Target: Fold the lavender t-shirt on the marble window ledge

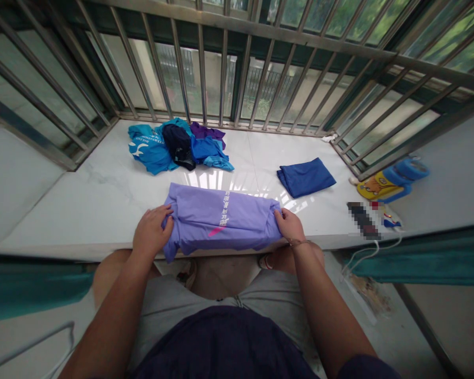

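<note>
A light purple shirt (197,216) with white lettering and a pink mark lies folded into a long strip along the front of the white ledge. My left hand (153,227) grips its left end, thumb on top and fingers curled at the edge. At the opposite end my right hand (290,225) pinches the right edge of the cloth. Some of the fabric hangs a little over the ledge's front edge. Behind it, to the right, rests a folded dark blue garment (307,177), apart from both hands.
A crumpled heap of blue, black and purple clothes (177,145) sits at the back left. Metal window bars (201,73) enclose the white ledge (102,200). On the right are a yellow and blue bottle (391,179), a blurred-out dark object (363,220) and a white cable (363,255).
</note>
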Demonstrator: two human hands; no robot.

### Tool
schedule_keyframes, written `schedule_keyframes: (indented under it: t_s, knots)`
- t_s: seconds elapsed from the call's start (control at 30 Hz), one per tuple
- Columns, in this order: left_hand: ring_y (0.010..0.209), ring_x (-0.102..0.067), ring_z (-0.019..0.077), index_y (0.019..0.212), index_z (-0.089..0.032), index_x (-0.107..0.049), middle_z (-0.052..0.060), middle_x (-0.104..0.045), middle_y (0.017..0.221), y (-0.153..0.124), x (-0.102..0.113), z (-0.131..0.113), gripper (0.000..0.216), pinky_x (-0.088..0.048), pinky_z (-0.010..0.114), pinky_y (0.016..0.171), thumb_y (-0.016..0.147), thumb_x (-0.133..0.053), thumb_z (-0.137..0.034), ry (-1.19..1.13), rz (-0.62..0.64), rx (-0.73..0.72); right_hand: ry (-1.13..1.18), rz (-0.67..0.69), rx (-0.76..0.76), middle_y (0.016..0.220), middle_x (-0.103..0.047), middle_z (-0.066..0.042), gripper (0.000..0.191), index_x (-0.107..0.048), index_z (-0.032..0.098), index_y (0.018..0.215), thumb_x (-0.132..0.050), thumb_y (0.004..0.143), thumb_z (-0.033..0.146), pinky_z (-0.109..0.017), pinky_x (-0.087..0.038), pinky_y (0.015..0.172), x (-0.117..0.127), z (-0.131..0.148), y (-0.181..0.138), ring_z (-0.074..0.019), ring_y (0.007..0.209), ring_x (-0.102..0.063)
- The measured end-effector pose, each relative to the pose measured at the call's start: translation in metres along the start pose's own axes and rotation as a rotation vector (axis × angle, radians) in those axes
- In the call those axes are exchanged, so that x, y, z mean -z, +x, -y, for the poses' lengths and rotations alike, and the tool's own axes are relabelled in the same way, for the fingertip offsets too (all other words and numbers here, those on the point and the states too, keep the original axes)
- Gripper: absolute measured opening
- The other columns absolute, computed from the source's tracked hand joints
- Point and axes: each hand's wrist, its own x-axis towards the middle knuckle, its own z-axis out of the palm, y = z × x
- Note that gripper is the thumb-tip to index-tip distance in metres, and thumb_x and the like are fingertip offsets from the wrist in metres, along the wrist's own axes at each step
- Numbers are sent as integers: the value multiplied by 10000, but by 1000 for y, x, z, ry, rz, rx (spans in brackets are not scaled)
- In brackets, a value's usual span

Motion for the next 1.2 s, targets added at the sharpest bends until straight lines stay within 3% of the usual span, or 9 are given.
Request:
schedule_keyframes:
  t_s: [0.33,0.53,0.7,1.2]
  knots:
    - [1383,-703,329,1218,-234,-767,122,-772,1469,-1,0,-1,329,-448,560,1281,1065,-497,-343,-4,-11,-7,-7,-14,21,866,-710,-51,419,-701,204,929,-591,1103,569,-333,-464,775,1,2,-2,-204,788,-621]
    - [1364,-719,337,1203,-225,-768,131,-780,1455,0,1,-2,326,-464,571,1266,1060,-500,-340,7,-23,-11,-23,-35,23,824,-743,-124,408,-726,220,893,-522,1118,492,-349,-371,710,2,5,-4,-255,819,-620]
    - [1363,-720,338,1203,-212,-772,137,-786,1443,-1,0,-1,325,-465,573,1265,1056,-506,-329,4,-30,-14,-45,-52,17,842,-756,-114,427,-747,191,924,-511,1122,487,-341,-332,702,1,6,-6,-235,818,-598]
    - [1344,-724,335,1187,-200,-773,136,-793,1424,0,0,-1,316,-483,551,1253,1058,-511,-320,-10,-30,-25,-43,-62,39,801,-740,-100,413,-738,206,915,-510,1102,495,-334,-344,685,1,5,-5,-236,770,-608]
